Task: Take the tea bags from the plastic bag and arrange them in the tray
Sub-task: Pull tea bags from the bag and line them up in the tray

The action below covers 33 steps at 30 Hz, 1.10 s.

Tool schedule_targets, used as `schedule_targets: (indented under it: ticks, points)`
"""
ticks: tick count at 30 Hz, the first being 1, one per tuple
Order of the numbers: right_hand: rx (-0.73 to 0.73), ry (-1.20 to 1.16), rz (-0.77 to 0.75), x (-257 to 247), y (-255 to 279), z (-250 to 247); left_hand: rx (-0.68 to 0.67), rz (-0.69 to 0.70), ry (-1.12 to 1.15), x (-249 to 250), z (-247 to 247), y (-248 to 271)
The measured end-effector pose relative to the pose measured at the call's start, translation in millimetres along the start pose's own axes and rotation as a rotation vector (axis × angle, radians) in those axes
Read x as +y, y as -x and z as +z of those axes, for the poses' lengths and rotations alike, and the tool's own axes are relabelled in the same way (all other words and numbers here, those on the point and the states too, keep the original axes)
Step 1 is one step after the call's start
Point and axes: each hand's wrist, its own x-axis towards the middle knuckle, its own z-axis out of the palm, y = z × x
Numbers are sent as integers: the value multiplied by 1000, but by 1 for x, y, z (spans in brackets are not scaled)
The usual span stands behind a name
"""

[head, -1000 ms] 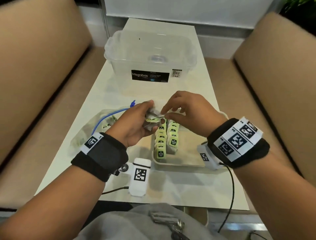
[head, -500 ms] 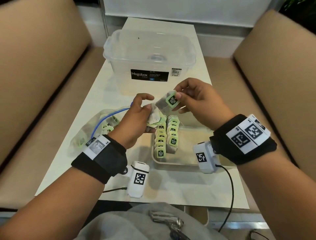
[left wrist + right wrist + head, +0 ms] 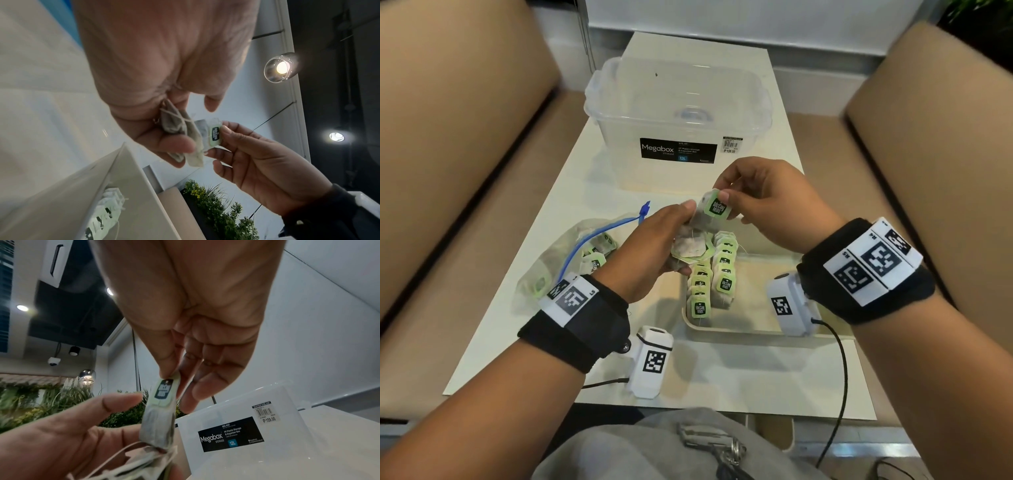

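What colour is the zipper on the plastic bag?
Blue; the zipper on the plastic bag shows best in the head view.

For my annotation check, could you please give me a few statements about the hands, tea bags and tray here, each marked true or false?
1. The right hand pinches one tea bag by its green tag. True.
2. The left hand is empty. False: it holds a bunch of tea bags.
3. The tray already holds two rows of tea bags. True.
4. The plastic bag lies inside the clear box. False: it lies on the table, left of the tray.
5. The pinched tea bag rests in the tray. False: it is held in the air above it.
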Motion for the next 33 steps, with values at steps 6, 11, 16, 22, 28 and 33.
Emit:
schedule_targets:
  ticks: [6, 11, 16, 22, 28, 33]
  points:
    - [-1, 167, 19, 3, -7, -7, 2, 113, -178, -9, -3, -4]
    - [-139, 293, 72, 5, -15, -20, 21, 62, -172, -13, -6, -5]
    - [-421, 561, 133, 16, -25, -10, 97, 27, -161, -15, -18, -8]
    - [-751, 664, 181, 33, -32, 24, 130, 15, -125, -14, -24, -6]
    - [-912, 721, 220, 48, -35, 54, 123, -22, -103, -18, -28, -3]
    - [-881, 756, 233, 56, -40, 61, 113, -43, -97, -20, -30, 0]
